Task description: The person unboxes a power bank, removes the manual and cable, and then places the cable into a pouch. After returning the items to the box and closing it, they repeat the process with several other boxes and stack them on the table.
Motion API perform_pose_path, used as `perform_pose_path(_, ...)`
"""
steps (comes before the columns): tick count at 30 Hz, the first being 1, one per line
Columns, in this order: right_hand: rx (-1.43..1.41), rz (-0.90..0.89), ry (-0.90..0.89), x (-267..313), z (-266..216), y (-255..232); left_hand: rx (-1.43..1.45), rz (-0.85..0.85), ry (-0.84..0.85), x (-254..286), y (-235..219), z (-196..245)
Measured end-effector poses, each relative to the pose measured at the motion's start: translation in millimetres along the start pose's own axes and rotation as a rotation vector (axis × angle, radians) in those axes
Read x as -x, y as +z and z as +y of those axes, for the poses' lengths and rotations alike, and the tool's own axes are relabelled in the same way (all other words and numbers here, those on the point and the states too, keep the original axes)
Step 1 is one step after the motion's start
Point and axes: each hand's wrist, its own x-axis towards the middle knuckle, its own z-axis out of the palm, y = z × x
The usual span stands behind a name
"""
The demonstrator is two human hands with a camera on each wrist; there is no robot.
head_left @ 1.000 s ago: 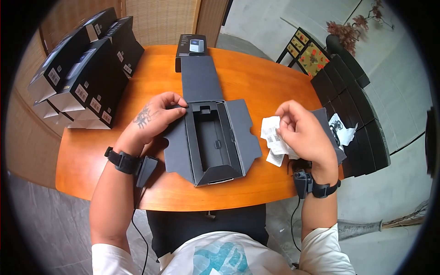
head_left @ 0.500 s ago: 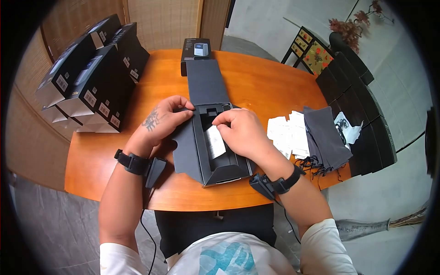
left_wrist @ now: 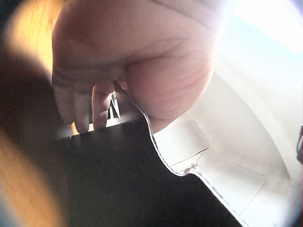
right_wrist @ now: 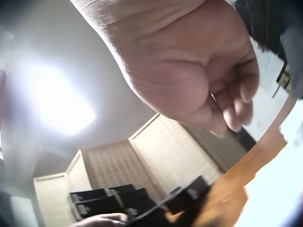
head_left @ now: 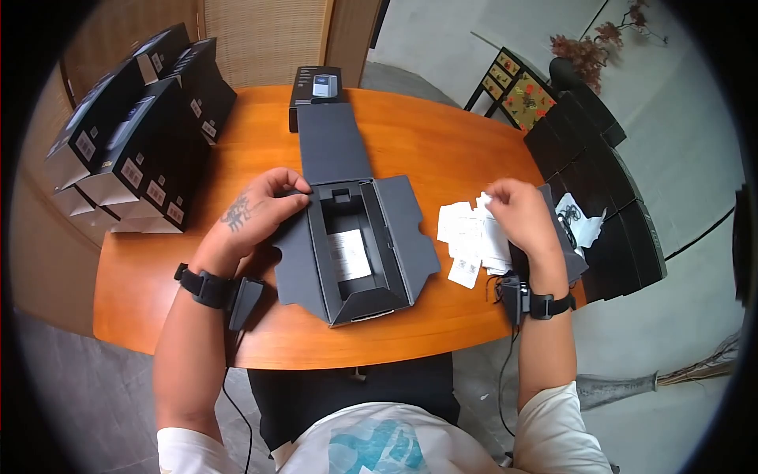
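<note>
An opened dark grey cardboard box (head_left: 377,286) lies on the table with its lid and side flaps folded out. Inside it rests a white printed leaflet (head_left: 350,254). My left hand (head_left: 264,207) pinches the top of the left flap (head_left: 298,265), which passes between thumb and fingers in the left wrist view. To the right, my right hand (head_left: 525,217) hovers by a spread of white leaflets (head_left: 464,237). Its fingers (right_wrist: 231,113) hang loosely curled with nothing between them.
Several black printed boxes (head_left: 162,150) stand at the left, and another black box (head_left: 316,85) sits behind the lid. Right of the leaflets are grey pouches (head_left: 570,265) and a white bag with a black cord (head_left: 584,225). Dark boxes (head_left: 624,213) are stacked along the right edge.
My right hand went from the leaflet pile to the box, put one leaflet inside, let it go and came back over the pile. The left hand has stayed on the flap.
</note>
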Motion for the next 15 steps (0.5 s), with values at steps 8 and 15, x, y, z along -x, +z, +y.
perform_pose_path(8, 0.376, -0.218, -0.268, 55.7, 41.6, -3.2, 0.006, 0.019, 0.039, -3.0, 0.4, -5.8)
perform_pose_path(15, 0.472, -0.148, -0.229, 55.9, 46.6, 0.8, -0.055, 0.027, 0.08, -5.8, 0.2, -7.7)
